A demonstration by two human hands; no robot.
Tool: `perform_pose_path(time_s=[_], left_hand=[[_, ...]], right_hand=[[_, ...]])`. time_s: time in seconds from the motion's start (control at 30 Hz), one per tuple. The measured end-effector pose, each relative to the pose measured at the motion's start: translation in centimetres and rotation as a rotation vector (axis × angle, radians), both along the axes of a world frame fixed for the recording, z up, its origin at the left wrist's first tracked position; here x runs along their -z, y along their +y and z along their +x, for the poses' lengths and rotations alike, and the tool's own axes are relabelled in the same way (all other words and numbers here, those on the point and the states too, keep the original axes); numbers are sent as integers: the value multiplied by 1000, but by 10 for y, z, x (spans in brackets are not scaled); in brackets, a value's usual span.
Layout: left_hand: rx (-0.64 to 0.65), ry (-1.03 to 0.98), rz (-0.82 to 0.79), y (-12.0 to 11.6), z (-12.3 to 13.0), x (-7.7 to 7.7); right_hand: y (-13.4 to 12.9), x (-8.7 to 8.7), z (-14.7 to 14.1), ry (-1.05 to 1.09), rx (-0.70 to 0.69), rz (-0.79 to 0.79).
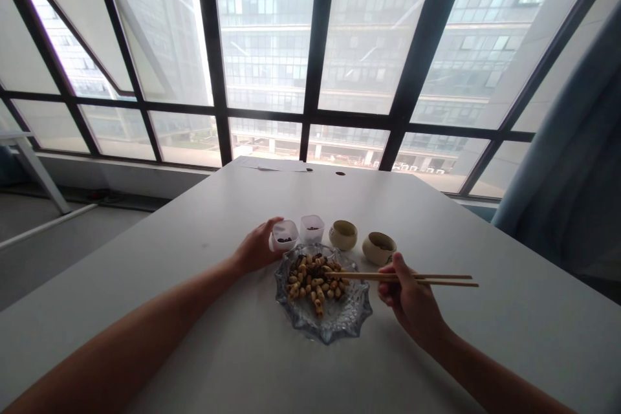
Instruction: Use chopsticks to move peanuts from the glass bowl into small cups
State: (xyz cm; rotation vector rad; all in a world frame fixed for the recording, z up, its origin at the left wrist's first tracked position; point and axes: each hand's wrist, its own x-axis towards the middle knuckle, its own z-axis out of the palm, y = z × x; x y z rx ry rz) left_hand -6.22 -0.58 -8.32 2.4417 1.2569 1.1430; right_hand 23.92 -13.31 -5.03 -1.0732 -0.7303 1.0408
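A scalloped clear glass bowl [359, 314] holds a heap of what look like unshelled peanuts [310, 278] with darker bits among them. My right hand [410, 301] grips a pair of wooden chopsticks [436, 278], their tips reaching into the heap; whether they pinch anything is too small to tell. At the bowl's far left, my left hand [259, 246] is closed round the side of a small translucent plastic cup [286, 233] with a few dark pieces inside. Touching or close beside it stands a second translucent cup [312, 226], also with dark pieces at its bottom.
Two small beige ceramic cups [343, 235] stand behind the bowl to the right, the rightmost one with brownish contents. Papers [272, 164] lie at the far end of the white table [233, 349]. Windows rise beyond, and a blue curtain [557, 142] hangs at the right.
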Motion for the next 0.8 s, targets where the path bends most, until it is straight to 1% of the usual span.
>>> perform_pose_path(time_s=[0.1, 0.23, 0.47, 0.67, 0.8], left_hand=[[-3, 6, -5, 1, 0, 0], [-22, 8, -21, 1, 1, 1], [-41, 38, -12, -1, 0, 0], [-49, 51, -14, -1, 0, 1], [-42, 55, -20, -3, 1, 0]], right_hand=[[-10, 4, 9, -32, -36, -39], [-20, 5, 20, 18, -14, -59], [-28, 1, 14, 68, -3, -66], [-26, 5, 15, -23, 18, 17], [-25, 15, 18, -190, 23, 133]])
